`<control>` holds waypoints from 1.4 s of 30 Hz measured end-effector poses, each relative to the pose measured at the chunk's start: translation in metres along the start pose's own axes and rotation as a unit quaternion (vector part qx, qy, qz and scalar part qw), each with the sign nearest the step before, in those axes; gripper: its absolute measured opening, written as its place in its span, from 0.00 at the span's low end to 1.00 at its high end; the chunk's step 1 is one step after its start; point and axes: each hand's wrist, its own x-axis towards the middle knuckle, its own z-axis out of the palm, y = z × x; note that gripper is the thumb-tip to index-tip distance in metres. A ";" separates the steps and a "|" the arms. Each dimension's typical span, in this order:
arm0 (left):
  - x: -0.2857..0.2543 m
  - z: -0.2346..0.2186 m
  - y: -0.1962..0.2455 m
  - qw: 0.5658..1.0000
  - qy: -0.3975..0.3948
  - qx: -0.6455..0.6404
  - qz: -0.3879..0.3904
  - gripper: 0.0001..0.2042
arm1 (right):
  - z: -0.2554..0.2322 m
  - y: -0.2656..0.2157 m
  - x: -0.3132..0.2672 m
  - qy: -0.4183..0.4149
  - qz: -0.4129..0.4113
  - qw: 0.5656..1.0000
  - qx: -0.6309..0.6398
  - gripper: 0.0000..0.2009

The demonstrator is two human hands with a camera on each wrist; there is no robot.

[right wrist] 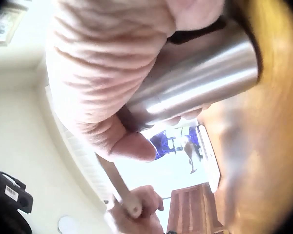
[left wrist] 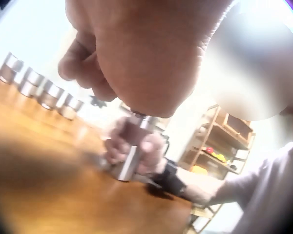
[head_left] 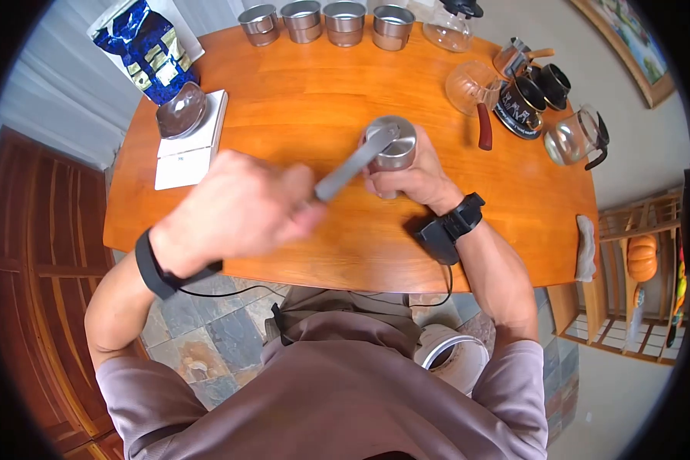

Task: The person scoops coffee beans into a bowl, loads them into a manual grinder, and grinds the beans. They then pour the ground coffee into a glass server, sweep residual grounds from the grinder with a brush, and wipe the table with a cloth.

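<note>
A steel cylindrical grinder [head_left: 395, 157] stands in the grip of my right hand [head_left: 418, 172], its fingers and thumb wrapped round the body. From its top a flat metal crank arm [head_left: 353, 165] reaches toward my left hand [head_left: 245, 203], which is blurred and curled round the crank's end; the knob is hidden in it. In the right wrist view the grinder's steel body [right wrist: 200, 73] is close to the wooden surface, and the crank [right wrist: 118, 185] runs to the left hand [right wrist: 139, 209]. The left wrist view shows the right hand [left wrist: 151, 151] round the grinder [left wrist: 128, 163].
A white scale [head_left: 184, 165] with a dark glass dish [head_left: 182, 113] stands left, by a blue-and-white bag [head_left: 149, 54]. Several metal cups [head_left: 345, 27] line the table's [head_left: 284, 100] back edge. Right stand a red-handled glass pot [head_left: 471, 84], a dark cup [head_left: 521, 100] and a glass carafe [head_left: 571, 142].
</note>
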 end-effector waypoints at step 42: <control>0.058 0.093 0.004 0.899 0.122 -0.416 -0.055 0.35 | 0.009 0.032 0.005 0.172 -0.144 0.973 -0.055 0.24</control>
